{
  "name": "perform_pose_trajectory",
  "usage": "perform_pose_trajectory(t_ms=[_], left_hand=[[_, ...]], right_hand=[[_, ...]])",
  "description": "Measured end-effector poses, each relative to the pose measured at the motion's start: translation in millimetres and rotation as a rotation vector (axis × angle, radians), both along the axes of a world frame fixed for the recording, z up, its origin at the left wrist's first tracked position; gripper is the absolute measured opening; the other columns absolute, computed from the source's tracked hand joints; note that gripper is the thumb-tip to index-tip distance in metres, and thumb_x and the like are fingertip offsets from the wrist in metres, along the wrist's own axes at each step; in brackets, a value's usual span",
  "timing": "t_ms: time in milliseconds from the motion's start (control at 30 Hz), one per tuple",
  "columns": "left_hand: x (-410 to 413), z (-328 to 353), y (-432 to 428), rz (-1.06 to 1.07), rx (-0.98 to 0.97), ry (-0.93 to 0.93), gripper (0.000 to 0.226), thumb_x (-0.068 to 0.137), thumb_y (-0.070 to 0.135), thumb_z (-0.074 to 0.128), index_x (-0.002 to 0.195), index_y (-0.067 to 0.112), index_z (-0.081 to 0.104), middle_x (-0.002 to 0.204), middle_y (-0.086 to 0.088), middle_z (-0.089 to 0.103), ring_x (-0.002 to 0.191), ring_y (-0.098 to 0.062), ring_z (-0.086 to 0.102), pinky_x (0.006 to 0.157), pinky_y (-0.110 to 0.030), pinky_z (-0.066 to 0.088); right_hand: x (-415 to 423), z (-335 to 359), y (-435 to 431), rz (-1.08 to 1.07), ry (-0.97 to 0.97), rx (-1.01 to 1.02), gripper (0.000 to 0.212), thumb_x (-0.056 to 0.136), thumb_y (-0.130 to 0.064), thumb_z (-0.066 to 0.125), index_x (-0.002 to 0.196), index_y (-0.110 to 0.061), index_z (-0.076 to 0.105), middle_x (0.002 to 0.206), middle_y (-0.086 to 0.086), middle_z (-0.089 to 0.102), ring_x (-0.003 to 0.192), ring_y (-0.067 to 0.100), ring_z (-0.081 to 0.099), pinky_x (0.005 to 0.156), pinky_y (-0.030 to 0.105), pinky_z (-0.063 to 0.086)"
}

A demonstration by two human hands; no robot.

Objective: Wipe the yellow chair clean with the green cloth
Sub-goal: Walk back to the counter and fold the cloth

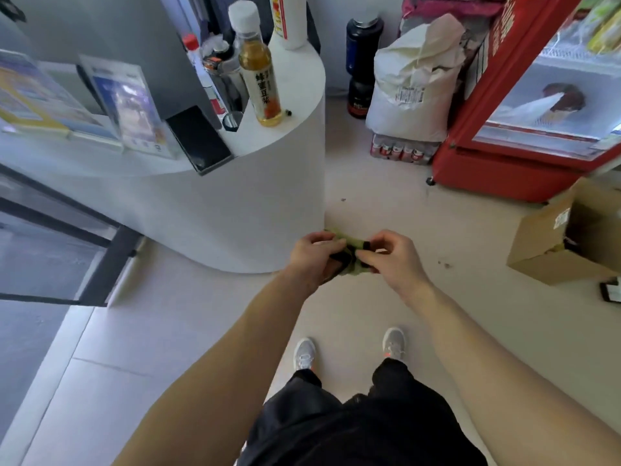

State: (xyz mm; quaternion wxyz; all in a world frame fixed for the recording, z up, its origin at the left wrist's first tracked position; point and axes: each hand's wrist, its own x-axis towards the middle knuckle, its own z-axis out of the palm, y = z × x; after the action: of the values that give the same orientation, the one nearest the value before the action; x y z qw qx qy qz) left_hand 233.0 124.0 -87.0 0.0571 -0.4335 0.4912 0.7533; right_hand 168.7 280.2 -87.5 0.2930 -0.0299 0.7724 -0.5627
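Observation:
A small green cloth (351, 242) with a dark part is bunched up between both hands, held out in front of me above the floor. My left hand (314, 253) grips its left side. My right hand (391, 255) pinches its right side with thumb and fingers. Most of the cloth is hidden by the fingers. No yellow chair is in view.
A rounded white counter (235, 196) stands just left of my hands, with bottles, a black phone and display cards on it. At right are a red fridge (504, 163), a white sack (410, 85) and an open cardboard box (557, 243). My feet stand on light floor tiles.

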Motion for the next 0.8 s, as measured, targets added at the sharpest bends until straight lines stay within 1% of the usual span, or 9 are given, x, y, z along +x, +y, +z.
perform_pose_trajectory(t_ms=[100, 233, 400, 467, 533, 600, 700, 767, 800], left_hand=[[-36.9, 10.7, 26.7, 0.097, 0.002, 0.006, 0.045, 0.079, 0.007, 0.077, 0.117, -0.008, 0.057, 0.093, -0.02, 0.065, 0.072, -0.027, 0.069, 0.067, -0.033, 0.059], [-70.1, 25.2, 57.4, 0.168, -0.018, -0.021, 0.022, 0.085, 0.002, 0.072, 0.102, -0.002, 0.059, 0.083, -0.017, 0.067, 0.065, -0.024, 0.07, 0.062, -0.026, 0.059], [-110.3, 48.1, 93.7, 0.234, -0.008, -0.018, 0.009, 0.09, 0.0, 0.064, 0.097, -0.004, 0.06, 0.059, -0.008, 0.064, 0.042, -0.013, 0.06, 0.053, -0.02, 0.054], [-121.2, 56.8, 102.3, 0.274, 0.043, -0.02, 0.007, 0.092, -0.001, 0.058, 0.096, -0.006, 0.061, 0.066, -0.011, 0.065, 0.04, -0.013, 0.057, 0.05, -0.02, 0.054], [-130.0, 63.8, 102.9, 0.241, 0.047, -0.017, 0.009, 0.093, 0.003, 0.058, 0.097, 0.0, 0.065, 0.08, -0.014, 0.069, 0.054, -0.018, 0.066, 0.063, -0.027, 0.061], [-132.4, 63.3, 94.7, 0.077, -0.177, -0.037, 0.015, 0.091, 0.015, 0.067, 0.106, 0.011, 0.066, 0.089, -0.008, 0.071, 0.072, -0.018, 0.07, 0.07, -0.027, 0.056], [-132.3, 53.3, 75.8, -0.278, -0.685, -0.067, 0.07, 0.073, 0.036, 0.086, 0.133, 0.033, 0.052, 0.116, 0.0, 0.053, 0.099, -0.011, 0.056, 0.082, -0.024, 0.049], [-138.7, 49.2, 69.7, -0.427, -0.782, -0.063, 0.086, 0.065, 0.045, 0.088, 0.139, 0.042, 0.044, 0.129, 0.001, 0.044, 0.117, -0.015, 0.046, 0.102, -0.035, 0.044], [-143.4, 47.2, 66.6, -0.408, -0.783, -0.022, 0.076, 0.064, 0.048, 0.087, 0.13, 0.042, 0.052, 0.126, 0.002, 0.051, 0.116, -0.016, 0.05, 0.103, -0.041, 0.046]], right_hand=[[-27.4, -0.1, 8.4, 0.023, 0.041, -0.04, 0.02, 0.078, -0.011, 0.079, 0.072, -0.021, 0.063, 0.067, -0.004, 0.066, 0.055, 0.015, 0.063, 0.054, 0.035, 0.053], [-76.1, 7.0, 39.7, 0.141, 0.046, -0.096, 0.019, 0.069, -0.037, 0.08, 0.081, -0.023, 0.073, 0.082, 0.001, 0.075, 0.079, 0.024, 0.074, 0.078, 0.051, 0.06], [-133.3, 20.5, 72.2, 0.384, 0.045, -0.103, 0.022, 0.074, -0.025, 0.087, 0.09, -0.028, 0.072, 0.087, -0.001, 0.077, 0.083, 0.018, 0.074, 0.081, 0.044, 0.061], [-149.0, 27.2, 78.7, 0.476, 0.14, -0.053, 0.03, 0.07, -0.024, 0.09, 0.085, -0.034, 0.066, 0.084, -0.008, 0.074, 0.08, 0.012, 0.071, 0.071, 0.031, 0.061], [-169.9, 32.8, 78.5, 0.5, 0.201, -0.054, 0.027, 0.076, -0.015, 0.086, 0.079, -0.033, 0.066, 0.074, -0.01, 0.073, 0.072, 0.014, 0.07, 0.065, 0.031, 0.059], [-194.4, 39.9, 76.3, 0.538, 0.19, -0.1, 0.019, 0.084, -0.008, 0.078, 0.084, -0.025, 0.069, 0.078, -0.005, 0.074, 0.076, 0.017, 0.072, 0.072, 0.032, 0.059], [-228.4, 58.2, 71.1, 0.587, 0.107, -0.202, 0.014, 0.093, -0.004, 0.067, 0.096, -0.017, 0.069, 0.09, -0.002, 0.074, 0.087, 0.012, 0.07, 0.083, 0.026, 0.056], [-248.4, 72.5, 64.1, 0.585, 0.057, -0.263, 0.016, 0.096, -0.004, 0.062, 0.099, -0.017, 0.07, 0.091, -0.004, 0.073, 0.092, 0.011, 0.069, 0.085, 0.026, 0.055], [-258.5, 78.8, 60.6, 0.575, 0.043, -0.291, 0.017, 0.098, -0.004, 0.059, 0.1, -0.017, 0.07, 0.093, -0.003, 0.073, 0.095, 0.013, 0.069, 0.088, 0.028, 0.056]])
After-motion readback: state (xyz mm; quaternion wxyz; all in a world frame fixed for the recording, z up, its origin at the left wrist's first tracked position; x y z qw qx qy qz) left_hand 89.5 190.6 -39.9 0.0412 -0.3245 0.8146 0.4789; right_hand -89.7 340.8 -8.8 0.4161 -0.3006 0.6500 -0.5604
